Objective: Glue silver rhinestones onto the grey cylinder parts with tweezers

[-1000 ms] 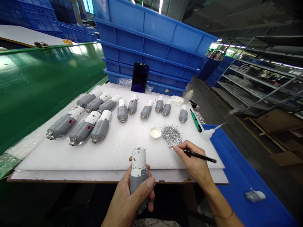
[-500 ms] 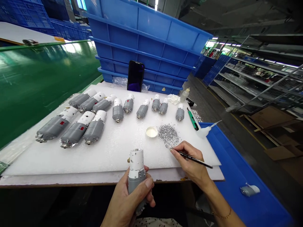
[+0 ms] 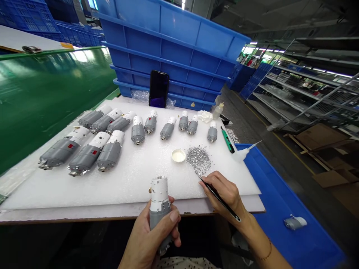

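While in left hand, motor (probably)

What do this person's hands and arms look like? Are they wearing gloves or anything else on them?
No gloves: the left hand and the right hand are both bare, and the right forearm shows no sleeve. A thin gold-coloured bracelet circles the right wrist. A white garment with dark polka dots shows at the bottom of the view.

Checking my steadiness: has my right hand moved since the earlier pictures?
Yes: your right hand has drawn back toward you from the silver glitter pile, its black tool now slanting downward.
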A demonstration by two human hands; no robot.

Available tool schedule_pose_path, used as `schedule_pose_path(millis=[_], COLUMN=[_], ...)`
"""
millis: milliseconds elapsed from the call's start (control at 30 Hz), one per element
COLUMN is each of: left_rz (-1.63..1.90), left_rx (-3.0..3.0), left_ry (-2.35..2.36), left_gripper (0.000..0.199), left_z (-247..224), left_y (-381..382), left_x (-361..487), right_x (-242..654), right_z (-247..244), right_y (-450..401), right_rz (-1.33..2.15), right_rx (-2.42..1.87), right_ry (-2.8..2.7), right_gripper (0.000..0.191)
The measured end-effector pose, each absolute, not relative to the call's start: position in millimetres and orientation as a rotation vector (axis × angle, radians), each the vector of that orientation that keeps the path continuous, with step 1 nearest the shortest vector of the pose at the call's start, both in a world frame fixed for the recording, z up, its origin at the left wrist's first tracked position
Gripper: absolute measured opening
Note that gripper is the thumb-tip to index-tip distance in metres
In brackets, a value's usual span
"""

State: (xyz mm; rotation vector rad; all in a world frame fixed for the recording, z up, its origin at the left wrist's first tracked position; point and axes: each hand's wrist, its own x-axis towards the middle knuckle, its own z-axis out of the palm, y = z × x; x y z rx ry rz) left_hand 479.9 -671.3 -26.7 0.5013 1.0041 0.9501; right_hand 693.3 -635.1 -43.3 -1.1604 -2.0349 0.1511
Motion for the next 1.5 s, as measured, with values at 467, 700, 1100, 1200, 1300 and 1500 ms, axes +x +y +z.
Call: schedule_pose_path(millis=[467,700,1100,1200,1300,1500], left_rz=[0.927,0.957,1.012,1.017,1.018,1.012], left_rx=[0.522,0.490,0.275,0.259,0.255,0.251], left_ry=[1.062,1.042,0.875,0.857,0.849,0.863], left_gripper=[0.038,0.043,0.024,0.022,0.020,0.017], left_z=[-13.9,-15.8,0.3,-2.9,-3.9,-1.0], left_y=[-671.8,-672.3,-660.5,-664.0,-666.5,-663.6], left_x=[479.7,476.5,477.5,477.1,476.7,476.3], right_x=[685.3,669.1,641.9,639.1,638.1,637.3], right_z=[-31.6,-13.7,7.3,9.0,9.3,13.8], right_y=[-636.7,-620.7,-655.7,-658.7,-660.6,-660.3], right_rz=[0.776,1.273,0.974,0.874,0.826,0.791], right_rx=[-1.362,-1.269,-1.172,-1.152,-1.129,-1.099], right_ry=[-1.416,-1.117,-1.569,-1.655,-1.709,-1.752], right_gripper=[0.020,0.039,0.016,0.012,0.011,0.011])
